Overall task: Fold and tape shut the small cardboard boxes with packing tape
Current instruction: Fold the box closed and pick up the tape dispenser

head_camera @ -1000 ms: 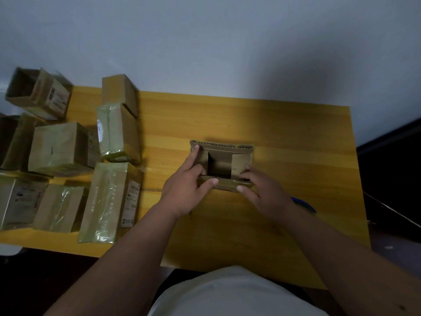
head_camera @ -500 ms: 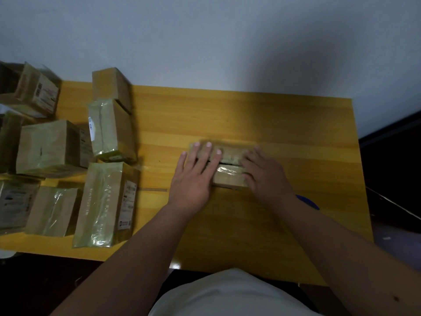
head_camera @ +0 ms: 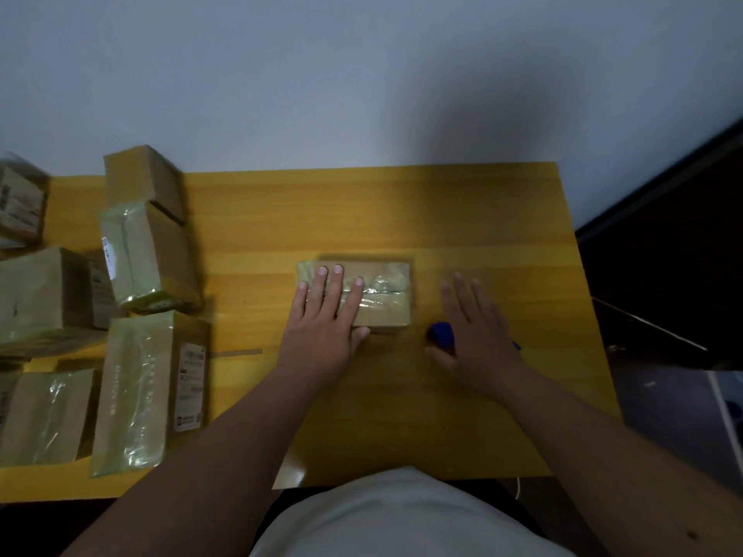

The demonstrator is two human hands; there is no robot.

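Observation:
A small cardboard box (head_camera: 384,299) with its flaps folded down and glossy old tape across its top sits in the middle of the yellow table (head_camera: 362,211). My left hand (head_camera: 321,321) lies flat on the box's left half, fingers straight, pressing the flaps. My right hand (head_camera: 474,335) is off the box, to its right, fingers spread and straight just above the table. A blue object (head_camera: 441,334) shows under that hand's thumb side; most of it is hidden, and I cannot tell what it is.
Several taped cardboard boxes (head_camera: 148,255) crowd the table's left side, one long one (head_camera: 140,391) near the front edge. A strip of brown tape (head_camera: 237,352) lies on the table left of my left wrist. A dark doorway or furniture (head_camera: 663,255) stands on the right.
The box's open flaps were folded down. My left hand now holds them flat alone, while my right hand left the box and moved right over the blue object.

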